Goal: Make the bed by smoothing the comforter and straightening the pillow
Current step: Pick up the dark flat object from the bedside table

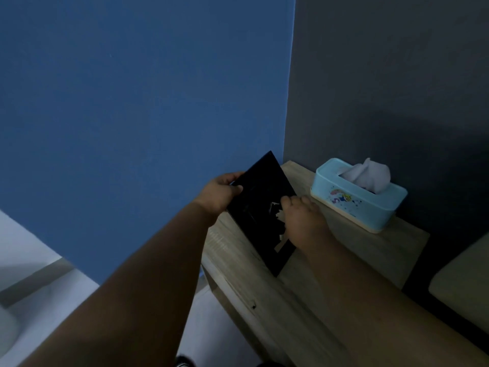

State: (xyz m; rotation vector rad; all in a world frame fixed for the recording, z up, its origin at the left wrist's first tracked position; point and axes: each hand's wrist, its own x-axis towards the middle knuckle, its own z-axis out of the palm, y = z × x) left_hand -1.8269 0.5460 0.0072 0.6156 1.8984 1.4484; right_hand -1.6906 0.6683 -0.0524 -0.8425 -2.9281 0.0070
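Note:
Both of my hands hold a flat black book [258,197] with a pale design on its cover, tilted over a wooden bedside table [352,250]. My left hand [219,194] grips its upper left edge, thumb on the cover. My right hand [301,218] lies on its right side, fingers closed over the edge. No comforter or pillow can be told for certain; only a pale cushioned corner [465,276] shows at the right edge.
A light blue tissue box [354,205] with a white tissue sticking out stands at the back right of the table. A blue wall [132,102] and a dark grey wall [397,75] meet in the corner behind. Pale floor lies at the lower left.

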